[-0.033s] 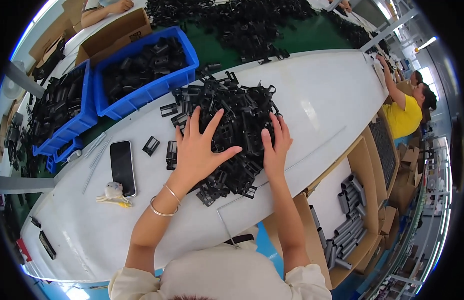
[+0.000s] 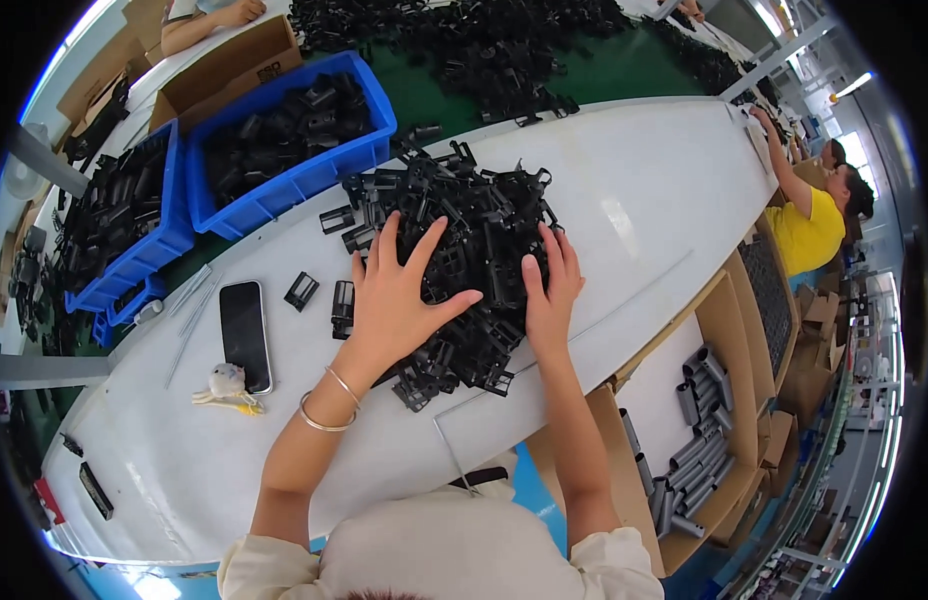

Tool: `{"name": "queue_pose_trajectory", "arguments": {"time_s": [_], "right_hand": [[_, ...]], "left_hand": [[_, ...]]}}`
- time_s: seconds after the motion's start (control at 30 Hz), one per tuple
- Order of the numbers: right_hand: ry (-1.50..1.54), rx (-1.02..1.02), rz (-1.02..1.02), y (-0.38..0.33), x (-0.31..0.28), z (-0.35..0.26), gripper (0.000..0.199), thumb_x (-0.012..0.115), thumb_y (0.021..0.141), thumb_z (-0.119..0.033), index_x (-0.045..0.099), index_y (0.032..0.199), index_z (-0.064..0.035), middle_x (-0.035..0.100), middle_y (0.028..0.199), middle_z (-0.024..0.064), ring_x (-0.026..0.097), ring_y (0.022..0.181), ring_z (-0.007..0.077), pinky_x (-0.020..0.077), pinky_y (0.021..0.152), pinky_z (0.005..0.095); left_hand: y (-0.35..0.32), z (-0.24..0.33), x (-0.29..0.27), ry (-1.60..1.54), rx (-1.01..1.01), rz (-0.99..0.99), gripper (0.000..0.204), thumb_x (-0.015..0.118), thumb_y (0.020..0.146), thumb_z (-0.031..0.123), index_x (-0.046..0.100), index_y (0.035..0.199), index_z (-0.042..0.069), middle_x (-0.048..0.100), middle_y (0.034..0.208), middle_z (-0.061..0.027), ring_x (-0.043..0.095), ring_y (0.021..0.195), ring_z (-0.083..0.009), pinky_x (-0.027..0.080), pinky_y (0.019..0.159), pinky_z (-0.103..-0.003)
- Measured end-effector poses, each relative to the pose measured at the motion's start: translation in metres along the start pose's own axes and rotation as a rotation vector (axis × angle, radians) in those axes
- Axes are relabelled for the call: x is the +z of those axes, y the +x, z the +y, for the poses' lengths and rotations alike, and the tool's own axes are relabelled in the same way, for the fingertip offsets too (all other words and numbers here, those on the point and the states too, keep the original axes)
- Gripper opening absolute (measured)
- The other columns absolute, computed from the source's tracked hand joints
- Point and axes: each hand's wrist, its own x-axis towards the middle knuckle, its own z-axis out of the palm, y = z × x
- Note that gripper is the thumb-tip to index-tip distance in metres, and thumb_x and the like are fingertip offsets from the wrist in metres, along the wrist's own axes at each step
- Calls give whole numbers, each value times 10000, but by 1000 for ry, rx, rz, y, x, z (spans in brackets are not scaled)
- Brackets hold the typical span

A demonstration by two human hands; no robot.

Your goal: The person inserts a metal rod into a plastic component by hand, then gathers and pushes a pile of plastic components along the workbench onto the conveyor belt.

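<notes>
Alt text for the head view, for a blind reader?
Left hand spread over a pile of black parts, right hand at its right side, on a white table. Phone and blue bins left, grey tubes lower right.

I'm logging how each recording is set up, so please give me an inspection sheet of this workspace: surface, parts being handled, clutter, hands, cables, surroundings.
Surface: white table, with bright reflections.
Parts being handled: heap of black plastic parts; a single black part lies apart to its left.
Clutter: phone, screen dark; small trinket at its lower-left corner; thin metal rods left of the phone.
Hands: left hand over the heap, fingers spread; right hand at its right edge, thumb apart from fingers; no part seen gripped.
Cables: nothing seen.
Surroundings: blue bins of black parts; cardboard box with gray tubes; person in yellow at far right.
</notes>
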Motion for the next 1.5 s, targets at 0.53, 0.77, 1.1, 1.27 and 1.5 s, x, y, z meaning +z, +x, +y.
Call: {"name": "queue_pose_trajectory", "arguments": {"time_s": [0.53,0.77,1.1,1.27,1.5], "right_hand": [[204,-82,59,-11,-9,13,441,549,982,-229,535,1370,-19,441,1474,196,393,1379,323,264,1154,414],[335,-47,205,-21,-14,37,438,439,1032,-254,485,1402,-22,441,1474,129,397,1373,267,268,1146,391],[395,31,283,-21,-8,42,421,495,1010,-233,501,1360,0,501,1394,136,446,1308,250,295,1124,366],[441,44,273,-24,-9,30,419,487,1010,-230,496,1364,-4,492,1403,132,443,1311,240,300,1124,363],[437,51,282,-24,-1,40,415,487,1015,-259,524,1337,1,528,1374,122,459,1309,239,296,1124,366]], "left_hand": [[-14,-4,-21,-136,40,-39,817,731,792,539,424,1447,160,343,1483,-223,337,1374,-450,171,1108,-696],[-52,44,-178,-921,642,865,193,577,876,115,609,1024,-5,635,1031,-193,662,975,-312,388,1044,-630],[-99,53,-163,-1112,506,778,317,611,858,183,594,1095,-27,605,1113,-200,625,1037,-313,414,1017,-560],[-94,46,-163,-1199,465,694,389,629,849,221,585,1135,-39,588,1158,-204,605,1072,-314,429,1003,-520],[-100,39,-158,-1236,419,603,491,655,835,274,574,1190,-55,565,1222,-209,577,1120,-314,449,982,-466]]}}
